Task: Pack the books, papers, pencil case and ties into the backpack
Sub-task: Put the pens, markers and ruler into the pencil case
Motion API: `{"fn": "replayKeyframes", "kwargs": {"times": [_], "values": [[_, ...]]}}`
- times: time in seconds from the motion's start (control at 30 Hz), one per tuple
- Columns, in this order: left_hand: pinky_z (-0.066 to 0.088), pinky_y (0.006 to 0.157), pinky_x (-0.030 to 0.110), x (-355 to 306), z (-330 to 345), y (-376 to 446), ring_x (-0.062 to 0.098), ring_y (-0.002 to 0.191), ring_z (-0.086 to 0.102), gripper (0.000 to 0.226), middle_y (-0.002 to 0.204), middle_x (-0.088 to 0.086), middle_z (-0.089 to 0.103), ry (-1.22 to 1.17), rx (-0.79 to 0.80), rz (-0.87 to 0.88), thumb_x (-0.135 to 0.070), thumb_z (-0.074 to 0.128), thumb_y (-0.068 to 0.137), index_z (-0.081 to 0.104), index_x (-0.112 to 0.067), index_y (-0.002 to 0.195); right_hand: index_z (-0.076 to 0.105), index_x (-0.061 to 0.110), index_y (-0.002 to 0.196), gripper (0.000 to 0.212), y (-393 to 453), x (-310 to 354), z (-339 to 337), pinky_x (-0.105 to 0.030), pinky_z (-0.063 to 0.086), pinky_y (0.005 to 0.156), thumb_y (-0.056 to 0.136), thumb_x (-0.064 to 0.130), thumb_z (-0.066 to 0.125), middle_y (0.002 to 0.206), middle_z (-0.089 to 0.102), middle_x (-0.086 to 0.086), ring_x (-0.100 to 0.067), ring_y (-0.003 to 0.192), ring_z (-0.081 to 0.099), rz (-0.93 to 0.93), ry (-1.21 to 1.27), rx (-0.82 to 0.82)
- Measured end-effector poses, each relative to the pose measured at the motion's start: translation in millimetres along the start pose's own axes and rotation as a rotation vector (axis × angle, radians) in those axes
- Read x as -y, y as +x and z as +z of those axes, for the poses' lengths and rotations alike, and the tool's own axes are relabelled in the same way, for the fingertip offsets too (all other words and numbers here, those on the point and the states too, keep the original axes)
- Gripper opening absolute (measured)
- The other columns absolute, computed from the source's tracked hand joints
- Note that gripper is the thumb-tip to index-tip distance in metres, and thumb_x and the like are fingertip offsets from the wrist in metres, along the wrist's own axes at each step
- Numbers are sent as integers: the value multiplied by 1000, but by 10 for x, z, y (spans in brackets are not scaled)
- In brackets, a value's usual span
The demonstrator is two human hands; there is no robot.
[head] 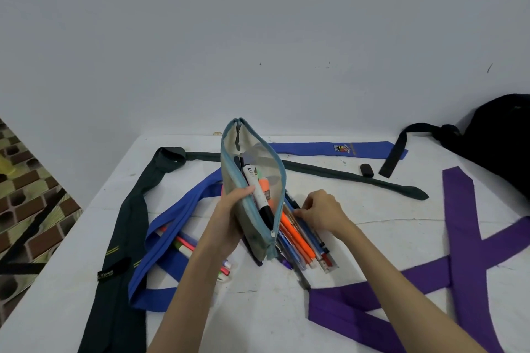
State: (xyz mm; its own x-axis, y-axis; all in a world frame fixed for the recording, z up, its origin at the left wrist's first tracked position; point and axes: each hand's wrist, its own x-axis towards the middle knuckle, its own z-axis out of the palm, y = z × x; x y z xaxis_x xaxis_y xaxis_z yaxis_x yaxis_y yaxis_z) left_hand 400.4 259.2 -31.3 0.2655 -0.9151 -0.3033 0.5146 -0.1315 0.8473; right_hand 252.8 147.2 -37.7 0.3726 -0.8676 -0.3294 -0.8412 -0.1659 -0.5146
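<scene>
An open beige pencil case [249,149] with a light-blue zipper stands on its end at the middle of the white table [401,226]. My left hand [229,218] grips its left side, thumb at the opening, where a white-and-black marker and an orange pen stick out. Just right of the case, my right hand [321,210] pinches a bundle of pens [304,241] lying on the table. A dark green tie [129,223], a blue tie [160,241] and a purple tie [459,238] lie spread around. The black backpack [504,137] sits at the far right.
More pens and highlighters [198,252] lie under the blue tie, left of my left arm. A small black eraser-like block [366,170] and a backpack strap [397,152] lie at the back right. A wall stands behind the table; a patterned floor shows beyond the left edge.
</scene>
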Motion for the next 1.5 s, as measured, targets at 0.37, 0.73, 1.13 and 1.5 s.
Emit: {"fn": "replayKeyframes", "kwargs": {"times": [0.37,0.73,1.13,1.5], "values": [[53,89,38,-2,31,131,26,106,62,73,108,7,69,-11,154,71,-31,71,52,56,-14,121,52,11,98,18,-522,535,-919,-18,48,48,86,10,66,70,65,-8,-8,47,61,-362,875,-507],[54,82,34,-8,-4,192,27,109,62,80,118,14,64,-12,190,114,-29,72,61,45,-13,135,63,14,84,7,-457,624,-635,-22,48,49,86,19,66,61,63,-2,-9,42,57,-463,536,-451],[56,80,35,-66,-115,200,26,110,63,79,123,12,62,-32,151,106,-26,71,65,41,-16,138,55,14,90,21,-108,63,-57,-21,42,64,90,34,61,89,61,-2,-10,74,54,-40,-52,11],[55,83,37,-127,-186,163,28,114,59,73,127,14,59,-51,56,78,-28,68,66,46,-17,134,58,10,106,31,-55,153,20,-27,50,78,89,35,60,105,66,-8,-18,91,63,23,-95,49]]}}
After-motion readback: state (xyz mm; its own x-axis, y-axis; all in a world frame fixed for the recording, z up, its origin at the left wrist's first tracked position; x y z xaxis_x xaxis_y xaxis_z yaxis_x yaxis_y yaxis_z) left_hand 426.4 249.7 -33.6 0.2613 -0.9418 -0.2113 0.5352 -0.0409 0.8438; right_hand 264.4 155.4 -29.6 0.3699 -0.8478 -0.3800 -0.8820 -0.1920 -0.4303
